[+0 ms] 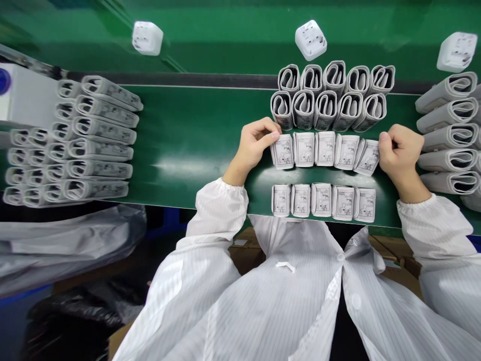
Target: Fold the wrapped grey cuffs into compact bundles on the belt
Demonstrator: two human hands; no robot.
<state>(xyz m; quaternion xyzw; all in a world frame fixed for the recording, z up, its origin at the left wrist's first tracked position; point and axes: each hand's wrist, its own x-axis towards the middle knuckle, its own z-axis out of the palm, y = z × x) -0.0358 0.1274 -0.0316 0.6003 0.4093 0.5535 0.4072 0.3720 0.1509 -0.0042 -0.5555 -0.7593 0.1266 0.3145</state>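
Note:
Several folded grey blood pressure cuffs, printed with a line drawing of a person, form a row on the green work surface. My left hand pinches the upper outer edge of the leftmost cuff with thumb and forefinger. At the opposite end, my right hand is closed, its thumb and curled forefinger against the outer edge of the tilted rightmost cuff. Nearer my body lies a second row of folded cuffs. Just beyond my hands, rolled cuffs stand in two rows with their coiled ends up.
Stacks of rolled cuffs lie at the left and the right. Behind a dark rail, white blocky devices sit on a green belt. A white box with a blue circle stands far left. The green surface's front edge runs before my body.

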